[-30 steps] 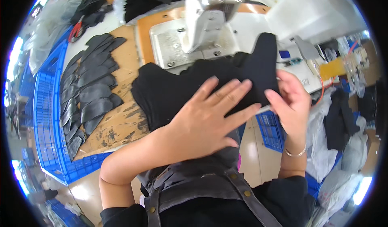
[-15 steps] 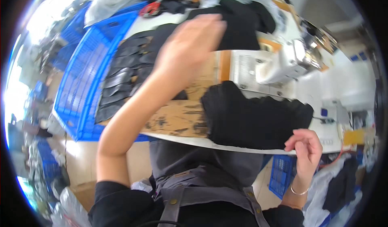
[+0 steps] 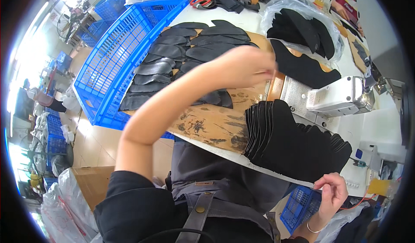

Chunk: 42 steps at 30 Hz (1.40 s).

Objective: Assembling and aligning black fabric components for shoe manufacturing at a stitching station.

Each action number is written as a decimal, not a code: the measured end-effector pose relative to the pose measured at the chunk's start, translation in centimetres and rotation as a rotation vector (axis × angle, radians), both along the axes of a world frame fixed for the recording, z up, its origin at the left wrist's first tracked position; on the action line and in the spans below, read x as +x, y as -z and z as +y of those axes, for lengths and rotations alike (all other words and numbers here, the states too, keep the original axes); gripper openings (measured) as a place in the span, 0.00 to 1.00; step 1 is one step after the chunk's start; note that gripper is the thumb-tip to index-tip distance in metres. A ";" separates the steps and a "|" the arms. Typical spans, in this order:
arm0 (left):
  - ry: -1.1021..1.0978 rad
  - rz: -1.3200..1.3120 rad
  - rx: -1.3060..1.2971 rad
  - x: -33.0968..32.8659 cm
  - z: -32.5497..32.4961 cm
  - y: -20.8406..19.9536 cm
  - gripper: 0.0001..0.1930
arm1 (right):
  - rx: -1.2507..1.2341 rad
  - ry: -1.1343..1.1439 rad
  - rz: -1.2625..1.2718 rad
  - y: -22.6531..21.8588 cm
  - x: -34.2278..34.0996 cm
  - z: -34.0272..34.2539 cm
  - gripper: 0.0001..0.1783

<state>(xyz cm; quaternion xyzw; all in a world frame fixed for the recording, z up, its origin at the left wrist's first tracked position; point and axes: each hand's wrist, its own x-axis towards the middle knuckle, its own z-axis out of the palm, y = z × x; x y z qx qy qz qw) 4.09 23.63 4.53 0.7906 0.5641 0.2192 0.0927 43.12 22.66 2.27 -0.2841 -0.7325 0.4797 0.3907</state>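
My left hand (image 3: pixel 255 66) reaches across the bench with its fingers closed at the left end of a flat black fabric piece (image 3: pixel 302 65). That piece lies beside the white sewing machine head (image 3: pixel 335 96), its far edge close to a plastic bag. A thick stack of cut black fabric pieces (image 3: pixel 298 143) sits near the front edge, its left side fanned in layers. By the stack's near right corner, my right hand (image 3: pixel 333 194) has loosely curled fingers, the thumb apart, and nothing visible in it. Dark shiny curved pieces (image 3: pixel 155 65) lie overlapping in rows under and beyond my left forearm.
A stained brown board (image 3: pixel 203 128) covers part of the white bench. Left of it stands a blue plastic crate (image 3: pixel 108 65). Red-handled scissors (image 3: pixel 203 0) lie at the back. A clear bag (image 3: pixel 339 39) holds more black pieces (image 3: pixel 302 31). Another person's hand shows at the far right.
My left hand has moved right, and the black fabric piece now lies by the machine, uncovering the dark pieces and the bag. The view has shifted; my right hand stays by the stack's corner.
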 end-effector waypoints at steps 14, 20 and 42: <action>-0.033 0.441 0.184 -2.6 -10.7 3.7 0.18 | 0.372 -0.188 -0.060 -1.1 -5.5 -1.6 0.08; -0.076 0.379 0.332 -3.1 -10.7 5.0 0.09 | 0.742 -0.463 -0.097 0.8 -10.3 -4.5 0.17; -0.391 -0.127 0.002 -2.0 -11.2 4.7 0.09 | 0.789 -0.043 -0.556 5.8 -22.9 -7.5 0.32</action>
